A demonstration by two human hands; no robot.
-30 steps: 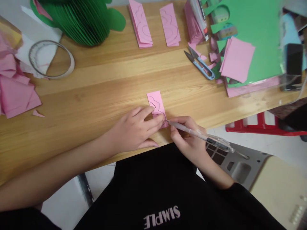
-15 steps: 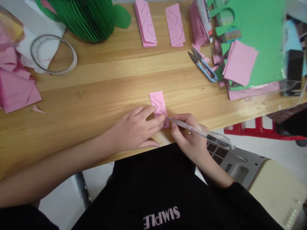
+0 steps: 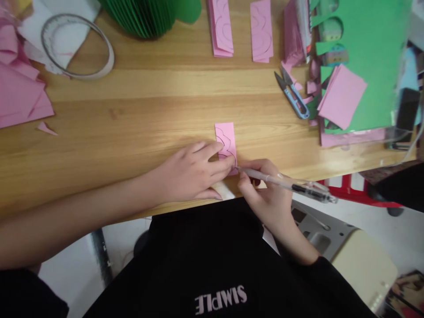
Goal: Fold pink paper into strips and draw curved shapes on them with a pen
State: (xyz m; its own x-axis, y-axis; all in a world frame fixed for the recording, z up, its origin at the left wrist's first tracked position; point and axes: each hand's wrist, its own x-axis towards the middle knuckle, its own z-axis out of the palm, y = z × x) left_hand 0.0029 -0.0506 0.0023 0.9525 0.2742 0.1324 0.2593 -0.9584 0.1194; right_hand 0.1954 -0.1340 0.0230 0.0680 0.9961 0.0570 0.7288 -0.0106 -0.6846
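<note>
A small pink paper strip (image 3: 227, 137) with curved dark lines drawn on it lies near the front edge of the wooden table. My left hand (image 3: 195, 172) rests flat with fingers spread, its fingertips pressing on the strip's left and lower parts. In my right hand (image 3: 268, 187) is a clear pen (image 3: 281, 180), gripped near its point. The pen tip touches the strip's lower right edge, beside my left fingertips. Part of the strip's lower end is hidden under my left fingers.
Two folded pink papers with drawn curves (image 3: 222, 28) (image 3: 261, 31) lie at the back. Small blue snips (image 3: 294, 99) and stacked pink sheets (image 3: 342, 97) lie at right. A tape roll (image 3: 107, 66), pink papers (image 3: 23, 92) and green pleated paper (image 3: 142, 17) are at left.
The view has shifted, so the table items appear moved. The pen tip is slightly lower along the strip's right edge. Both hands keep nearly the same pose.
</note>
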